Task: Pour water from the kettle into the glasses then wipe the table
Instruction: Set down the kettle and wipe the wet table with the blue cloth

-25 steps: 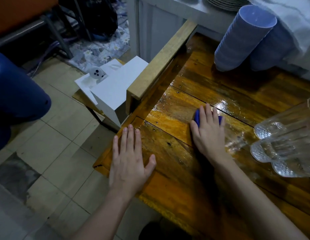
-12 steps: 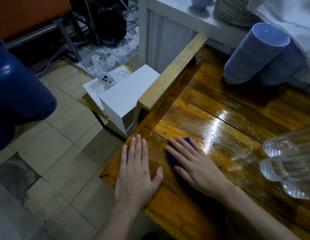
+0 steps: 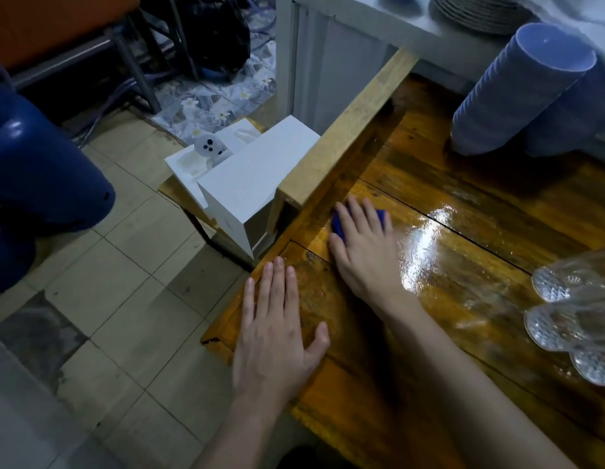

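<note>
My right hand lies flat on a blue cloth, pressing it onto the wet wooden table near the raised wooden rail. Only the cloth's edges show past my fingers. My left hand rests flat and empty on the table's near left corner, fingers spread. Three clear cut glasses stand at the right edge, partly cut off by the frame. No kettle is in view.
Two stacks of blue plastic cups lean at the back right. A wooden rail borders the table's left side. A white box sits just beyond it. A large blue container stands on the tiled floor at left.
My right hand slid the blue cloth leftward toward my left hand, then pushed it away toward the rail. My left hand stayed on the corner.
</note>
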Available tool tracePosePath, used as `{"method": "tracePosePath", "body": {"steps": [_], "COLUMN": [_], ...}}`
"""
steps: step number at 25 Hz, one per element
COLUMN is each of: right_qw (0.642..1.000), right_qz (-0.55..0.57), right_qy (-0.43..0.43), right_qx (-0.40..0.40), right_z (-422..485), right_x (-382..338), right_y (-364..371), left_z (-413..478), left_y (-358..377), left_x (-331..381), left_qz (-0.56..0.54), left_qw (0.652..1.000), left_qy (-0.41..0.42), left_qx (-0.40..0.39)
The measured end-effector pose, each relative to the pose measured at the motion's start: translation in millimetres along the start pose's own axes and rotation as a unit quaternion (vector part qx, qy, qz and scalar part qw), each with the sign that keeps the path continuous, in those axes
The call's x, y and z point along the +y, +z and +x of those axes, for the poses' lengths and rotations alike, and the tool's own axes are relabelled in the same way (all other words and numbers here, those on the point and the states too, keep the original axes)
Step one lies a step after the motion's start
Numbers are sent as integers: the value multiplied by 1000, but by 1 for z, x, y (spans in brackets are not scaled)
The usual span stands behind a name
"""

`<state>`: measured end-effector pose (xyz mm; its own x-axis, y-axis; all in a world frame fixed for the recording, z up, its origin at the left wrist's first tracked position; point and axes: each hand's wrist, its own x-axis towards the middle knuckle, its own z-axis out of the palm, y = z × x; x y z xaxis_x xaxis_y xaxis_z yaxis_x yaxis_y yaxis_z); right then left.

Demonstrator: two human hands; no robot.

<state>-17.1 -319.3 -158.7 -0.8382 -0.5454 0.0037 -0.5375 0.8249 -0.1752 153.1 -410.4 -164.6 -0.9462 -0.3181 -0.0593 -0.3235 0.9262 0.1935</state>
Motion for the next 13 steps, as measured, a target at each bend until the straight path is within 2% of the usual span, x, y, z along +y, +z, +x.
{"method": "tracePosePath", "body": {"steps": [4, 7, 9, 13], "right_qw": [989, 986, 991, 997], "right_qz": [-12, 3, 10, 30], "right_qy": [-137, -150, -112, 56], "right_qx": [-55, -66, -70, -35], "right_z": [-40, -89, -127, -180], "right_x": [-20, -4, 20, 75], "right_y": [-1, -7, -10, -20], "left_z": [-2, -2, -2, -1], "left_y": [-3, -3, -1, -1], "left_x": [1, 1, -1, -1], "left_qz": [21, 25, 19, 3], "left_qw": [1000, 1000, 1000, 1000], "left_qy": [3, 8, 8, 16], "left_qx": [-8, -6, -2, 4]}}
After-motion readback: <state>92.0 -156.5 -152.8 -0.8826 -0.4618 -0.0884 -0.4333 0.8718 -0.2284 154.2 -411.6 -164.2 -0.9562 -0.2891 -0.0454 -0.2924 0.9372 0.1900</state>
